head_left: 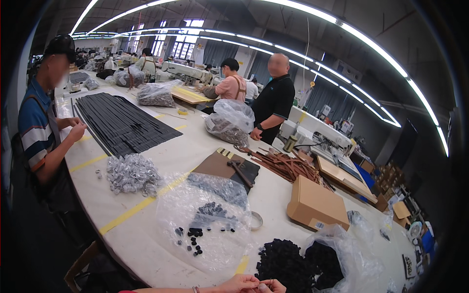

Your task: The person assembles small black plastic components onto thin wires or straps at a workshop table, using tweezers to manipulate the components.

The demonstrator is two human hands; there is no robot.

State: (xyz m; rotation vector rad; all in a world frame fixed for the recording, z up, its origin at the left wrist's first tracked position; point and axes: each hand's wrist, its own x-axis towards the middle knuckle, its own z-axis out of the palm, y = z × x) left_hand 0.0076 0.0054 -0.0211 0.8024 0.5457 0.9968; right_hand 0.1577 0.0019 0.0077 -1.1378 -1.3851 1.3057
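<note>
Many black pieces (277, 262) are lying heaped, likely pending; finished share unclear. Left hand (242, 282) and right hand (273, 286) are meeting at fingertips, can't tell if grasping anything.

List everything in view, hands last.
Table: one, white, centre
Strips: many, black, far left
Shiny pieces: many, silvery, left
Board: one, brown and black, centre
Hammer: one, dark, on board
Straps: many, brown, centre right
Box: one, brown, right
Rolls: two, pale and yellow, tabletop
Plastic film: one, clear, near centre
Small pieces: many, black, near edge
Stuffed bags: several, clear, far side
People: several, varied, around tables
Lights: several, white, overhead
Left hand: one, bare, bottom
Right hand: one, bare, beside left
</note>
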